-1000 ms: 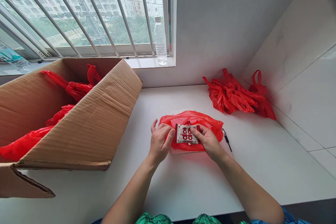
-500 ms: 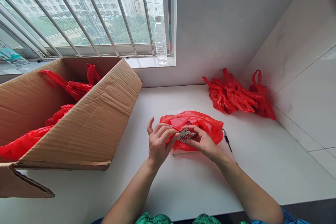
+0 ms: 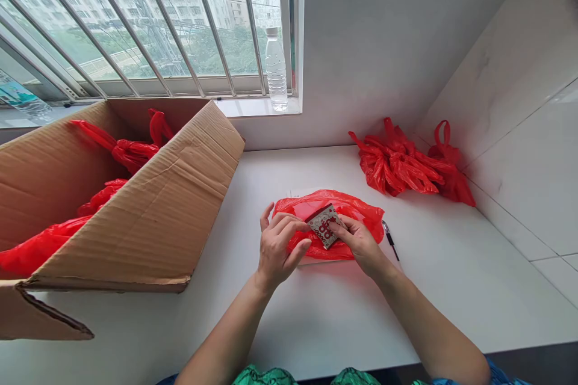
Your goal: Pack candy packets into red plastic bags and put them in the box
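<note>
Between the thumb and fingers of my right hand is a small flat printed packet, pale with red and dark markings and a dark red edge. Its printed face is turned up toward me. My left hand is just left of it, thumb and fingers apart, with fingertips close to the packet's left edge; whether they touch it I cannot tell. Beneath both hands a red plastic bag lies spread on the white table. A pale flat thing under the bag shows only at its edges.
At the left stands a big open cardboard box with red plastic bags inside. A black pen lies right of the spread bag. More knotted red bags sit against the back wall. A clear bottle stands on the windowsill.
The packet has turned from nearly edge-on to face up, showing more of its print. My left fingers have come off it and spread, while my right hand keeps its hold.
</note>
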`<control>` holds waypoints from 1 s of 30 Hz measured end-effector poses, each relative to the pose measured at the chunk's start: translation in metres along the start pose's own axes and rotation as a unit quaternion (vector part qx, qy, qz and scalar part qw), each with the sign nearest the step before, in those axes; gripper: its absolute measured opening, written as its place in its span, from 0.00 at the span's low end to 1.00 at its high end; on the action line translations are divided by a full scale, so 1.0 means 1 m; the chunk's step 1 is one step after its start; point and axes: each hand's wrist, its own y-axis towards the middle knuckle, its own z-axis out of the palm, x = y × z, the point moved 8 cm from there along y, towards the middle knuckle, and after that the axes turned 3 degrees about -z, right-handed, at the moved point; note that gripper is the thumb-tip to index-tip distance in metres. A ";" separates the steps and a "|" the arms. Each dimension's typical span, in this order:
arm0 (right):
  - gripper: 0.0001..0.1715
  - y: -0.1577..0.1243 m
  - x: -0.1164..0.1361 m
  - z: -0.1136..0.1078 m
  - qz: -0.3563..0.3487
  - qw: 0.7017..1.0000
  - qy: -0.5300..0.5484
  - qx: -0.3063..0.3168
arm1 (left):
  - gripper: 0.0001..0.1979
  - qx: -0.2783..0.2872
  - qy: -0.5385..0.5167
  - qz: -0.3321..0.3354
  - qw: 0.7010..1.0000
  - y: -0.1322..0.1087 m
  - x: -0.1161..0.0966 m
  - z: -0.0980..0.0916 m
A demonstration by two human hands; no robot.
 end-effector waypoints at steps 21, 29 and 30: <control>0.15 0.000 -0.004 0.000 0.006 0.999 -0.037 0.000 | 0.13 0.030 -0.059 -0.115 0.991 -0.002 0.028 0.013; 0.23 -0.003 -0.008 0.010 0.039 0.998 -0.044 0.038 | 0.17 0.010 -0.061 -0.139 0.988 -0.003 0.031 0.013; 0.23 -0.003 -0.008 0.009 0.034 0.997 -0.048 0.041 | 0.17 0.009 -0.067 -0.140 0.988 -0.004 0.031 0.014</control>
